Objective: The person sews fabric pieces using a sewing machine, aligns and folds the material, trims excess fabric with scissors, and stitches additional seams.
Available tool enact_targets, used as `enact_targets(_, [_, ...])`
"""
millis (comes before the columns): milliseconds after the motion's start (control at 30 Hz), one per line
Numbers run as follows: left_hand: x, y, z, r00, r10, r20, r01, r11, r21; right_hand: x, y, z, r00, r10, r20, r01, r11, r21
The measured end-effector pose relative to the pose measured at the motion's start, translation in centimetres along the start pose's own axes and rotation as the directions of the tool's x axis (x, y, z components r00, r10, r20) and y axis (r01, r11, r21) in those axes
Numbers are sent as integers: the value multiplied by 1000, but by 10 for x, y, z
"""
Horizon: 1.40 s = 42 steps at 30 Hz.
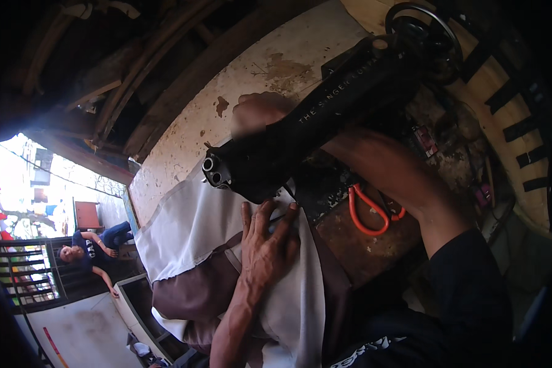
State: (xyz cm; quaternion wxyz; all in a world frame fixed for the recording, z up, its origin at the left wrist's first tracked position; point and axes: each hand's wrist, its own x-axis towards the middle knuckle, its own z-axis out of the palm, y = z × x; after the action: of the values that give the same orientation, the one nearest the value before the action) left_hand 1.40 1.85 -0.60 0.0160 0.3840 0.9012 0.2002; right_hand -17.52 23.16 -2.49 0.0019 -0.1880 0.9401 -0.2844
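My left hand [265, 248] lies flat on the white cloth [190, 227], fingers [270, 214] spread and pointing away from me toward the head of the black sewing machine [325, 116]. The fingertips stop just short of the needle end, so the cloth runs out from under my palm and straight beneath the machine's nose. The hand grips nothing; it only presses the fabric down onto the counter [356, 245]. The cloth's long run goes from near me, where it drapes over a brownish piece [193, 294], off to the far left, past the machine.

My right hand [257, 113] is on the far side of the machine arm, my forearm passing under it. I cannot tell how open those fingers are, or whether they hold anything, as the machine hides them. The left hand is clearly the nearer one to the needle. An orange loop [365, 214] lies to the right on the counter.
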Motion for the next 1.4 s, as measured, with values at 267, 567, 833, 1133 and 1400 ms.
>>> enact_targets(267, [10,-12,-1,1000,15,2,-15,1000,-7,10,8,6,988,13,-153,-6,999,45])
enact_targets(567, [20,-25,-2,999,38,-34,-40,998,-51,28,13,2,995,64,-71,-58,995,85])
enact_targets(833, [23,-37,0,987,114,-112,-118,992,-34,39,10,-6,994,87,73,-100,975,197])
enact_targets(1133, [30,-35,-4,985,129,-119,-131,991,-10,37,7,-12,989,132,64,-143,969,203])
enact_targets(1400, [30,-31,1,973,158,-168,-157,987,23,-91,-3,-48,879,-419,-230,440,896,50])
